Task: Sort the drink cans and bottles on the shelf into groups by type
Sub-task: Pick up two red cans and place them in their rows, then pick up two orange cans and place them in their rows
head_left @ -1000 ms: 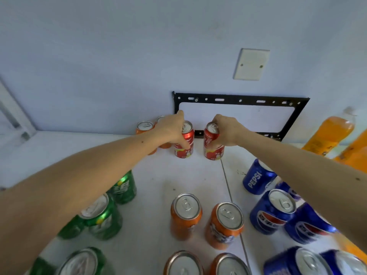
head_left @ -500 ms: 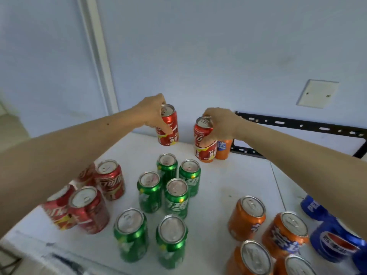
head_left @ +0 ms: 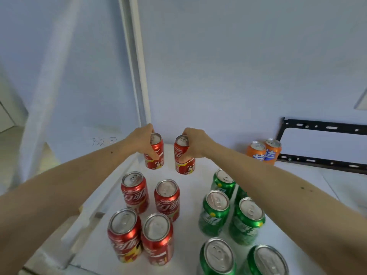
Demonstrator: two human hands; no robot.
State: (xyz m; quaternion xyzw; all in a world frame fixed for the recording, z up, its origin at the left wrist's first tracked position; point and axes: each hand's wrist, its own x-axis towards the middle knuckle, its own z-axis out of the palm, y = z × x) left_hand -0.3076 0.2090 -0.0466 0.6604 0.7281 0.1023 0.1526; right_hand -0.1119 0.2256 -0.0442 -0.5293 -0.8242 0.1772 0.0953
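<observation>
- Two red cans are grasped, one in my left hand point(head_left: 143, 141), one in my right hand point(head_left: 195, 144), at the shelf point(head_left: 190, 233) rear.
- Four red cans point(head_left: 151, 213) stand just in front; I judge the pair extends that group.
- Green cans point(head_left: 232, 215) stand apart to the right.

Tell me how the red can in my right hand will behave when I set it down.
The red metal drink can in the right hand looks rigid. Its tab seems unopened, so it is probably full and heavy for its size. Its smooth, glossy side may slip in a loose grip. Tall and narrow, it could tip and then roll.
</observation>
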